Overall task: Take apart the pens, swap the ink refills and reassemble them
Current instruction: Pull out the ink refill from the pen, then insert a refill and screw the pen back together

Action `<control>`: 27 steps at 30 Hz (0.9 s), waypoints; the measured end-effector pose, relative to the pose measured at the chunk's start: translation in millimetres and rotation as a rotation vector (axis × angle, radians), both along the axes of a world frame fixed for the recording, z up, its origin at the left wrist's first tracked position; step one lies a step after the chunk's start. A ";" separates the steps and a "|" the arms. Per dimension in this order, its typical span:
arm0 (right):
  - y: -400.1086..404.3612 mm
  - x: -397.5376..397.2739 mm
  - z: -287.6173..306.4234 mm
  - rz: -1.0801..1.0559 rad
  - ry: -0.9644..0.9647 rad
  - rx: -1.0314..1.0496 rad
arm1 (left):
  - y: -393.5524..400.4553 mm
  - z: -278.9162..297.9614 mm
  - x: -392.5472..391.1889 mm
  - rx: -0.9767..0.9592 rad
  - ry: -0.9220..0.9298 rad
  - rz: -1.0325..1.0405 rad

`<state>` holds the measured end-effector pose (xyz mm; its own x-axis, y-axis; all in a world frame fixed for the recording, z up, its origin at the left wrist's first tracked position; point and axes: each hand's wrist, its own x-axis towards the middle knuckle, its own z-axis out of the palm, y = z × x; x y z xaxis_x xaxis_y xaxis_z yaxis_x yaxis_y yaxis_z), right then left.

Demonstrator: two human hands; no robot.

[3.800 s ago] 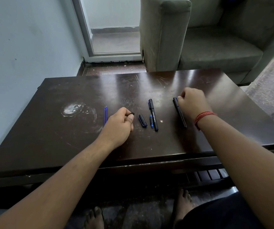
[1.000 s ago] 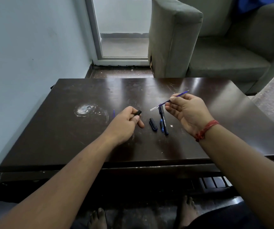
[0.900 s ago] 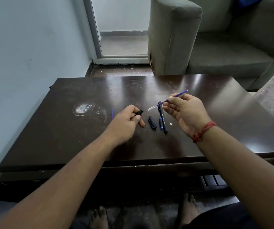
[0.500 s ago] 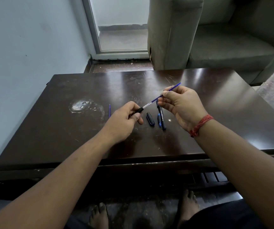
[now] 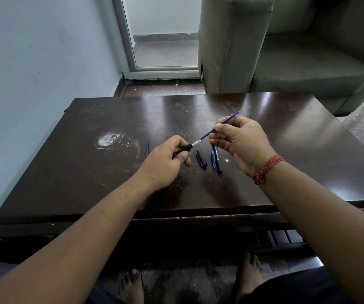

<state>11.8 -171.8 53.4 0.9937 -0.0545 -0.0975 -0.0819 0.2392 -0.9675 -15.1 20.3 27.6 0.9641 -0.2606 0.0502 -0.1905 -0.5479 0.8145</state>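
While left hand (image 5: pixel 165 160) pinches black barrel (image 5: pixel 184 149), right hand (image 5: pixel 241 140) holds refill (image 5: pixel 207 135), seemingly entering it.

Blue refill (image 5: pixel 207 134) enters black tip piece (image 5: pixel 184 149); barrel (image 5: pixel 217 159), cap (image 5: pixel 201 158) lie flat.

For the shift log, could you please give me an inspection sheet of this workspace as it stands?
Surface: dark table, scratched, white ring stain.
Job's things: blue refill entering black pen piece; spare refill, cap, blue piece, black barrel lie on table.
Clutter: nothing seen.
Grippers: left hand grips pen piece; right hand pinches refill.
Cables: nothing seen.
Surroundings: grey armchair, glass door, wall.
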 end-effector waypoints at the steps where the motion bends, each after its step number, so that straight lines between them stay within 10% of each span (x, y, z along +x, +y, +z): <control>1: 0.9 0.1 -1.5 0.019 0.001 -0.025 | -0.2 0.0 -0.1 0.005 0.001 -0.002; 9: 5.9 4.6 -15.8 0.235 0.015 -0.396 | -2.0 -1.4 0.2 -0.046 0.002 0.037; 17: -10.4 4.5 -21.1 0.292 -0.255 -1.603 | 0.0 -2.8 5.0 -0.126 0.025 0.112; 27: 7.4 -0.3 -33.9 0.274 -0.245 -1.810 | 1.0 -3.4 4.9 -0.112 0.018 0.104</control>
<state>11.5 -164.5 19.5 0.9730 0.2301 0.0194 0.2299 -0.9732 0.0098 -10.2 21.3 24.1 0.9867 -0.1527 0.0555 -0.1218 -0.4691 0.8747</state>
